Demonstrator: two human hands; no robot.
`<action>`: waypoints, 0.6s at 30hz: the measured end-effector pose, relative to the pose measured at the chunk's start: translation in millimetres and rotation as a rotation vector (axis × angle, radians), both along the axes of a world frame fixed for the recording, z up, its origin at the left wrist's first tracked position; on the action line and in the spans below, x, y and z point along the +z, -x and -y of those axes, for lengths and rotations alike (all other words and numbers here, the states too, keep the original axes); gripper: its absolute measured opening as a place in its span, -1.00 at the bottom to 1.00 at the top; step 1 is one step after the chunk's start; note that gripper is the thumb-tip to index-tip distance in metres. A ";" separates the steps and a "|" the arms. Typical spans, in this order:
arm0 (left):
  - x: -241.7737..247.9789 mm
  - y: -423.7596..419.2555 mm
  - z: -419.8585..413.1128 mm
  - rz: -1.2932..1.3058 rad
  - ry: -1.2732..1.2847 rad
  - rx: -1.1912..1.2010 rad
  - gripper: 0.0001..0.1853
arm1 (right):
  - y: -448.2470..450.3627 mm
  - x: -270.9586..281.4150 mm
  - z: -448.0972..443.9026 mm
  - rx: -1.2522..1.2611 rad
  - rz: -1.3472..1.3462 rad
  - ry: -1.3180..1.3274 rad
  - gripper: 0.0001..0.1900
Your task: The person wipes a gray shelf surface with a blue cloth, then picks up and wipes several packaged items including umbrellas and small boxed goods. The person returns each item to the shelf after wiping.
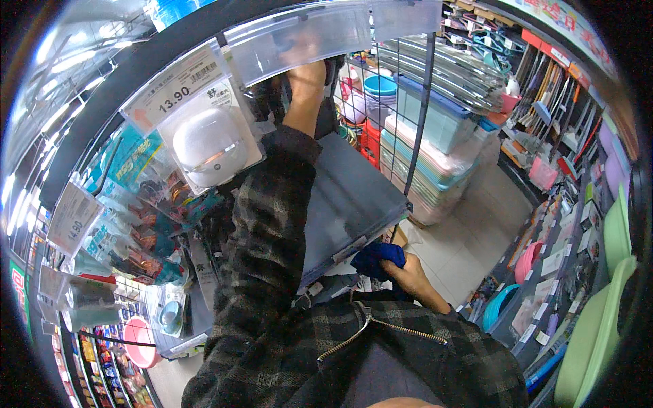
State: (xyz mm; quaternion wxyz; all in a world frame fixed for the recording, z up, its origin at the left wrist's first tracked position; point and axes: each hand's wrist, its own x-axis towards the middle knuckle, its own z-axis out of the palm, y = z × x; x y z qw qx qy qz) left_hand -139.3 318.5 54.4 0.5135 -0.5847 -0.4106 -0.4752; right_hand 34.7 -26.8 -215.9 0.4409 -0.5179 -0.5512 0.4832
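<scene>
My left hand is raised behind a clear plastic sign holder at the top of a black display rack. Through the plastic its fingers look blurred, and whether they grip anything is not clear. A bluish patch shows beside the fingertips. Lower down, my right hand grips a bunched dark blue cloth by the front edge of a grey metal shelf. Left of my raised forearm hangs a white rounded device in a blister pack, behind a price tag.
Packaged goods in teal bags hang at left on hooks. A black wire grid borders the shelf on the right. Beyond it stand stacked plastic storage boxes and blue basins. Shelves with green tubs line the right side.
</scene>
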 end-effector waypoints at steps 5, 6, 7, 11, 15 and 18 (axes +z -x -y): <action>-33.4 -18.1 105.6 0.556 0.308 -0.954 -0.63 | 12.1 0.8 -1.3 -0.021 -0.126 0.030 -0.72; -49.1 -12.9 129.8 0.466 0.226 -0.963 -0.60 | 15.9 1.7 -3.0 -0.011 -0.116 0.023 -0.71; -66.1 -2.3 151.4 0.377 0.146 -0.963 -0.58 | 21.4 4.0 -4.4 0.006 -0.104 0.018 -0.71; -109.0 30.4 182.9 0.629 0.294 -0.610 -0.48 | 29.3 24.2 -6.0 0.095 -0.020 0.060 -0.69; -82.2 47.9 166.4 0.658 0.293 -0.688 -0.33 | 34.2 15.5 -10.0 0.132 0.125 0.034 -0.66; -70.3 48.0 155.8 0.709 0.325 -0.786 -0.28 | 41.5 0.4 -13.8 0.133 0.123 0.015 -0.64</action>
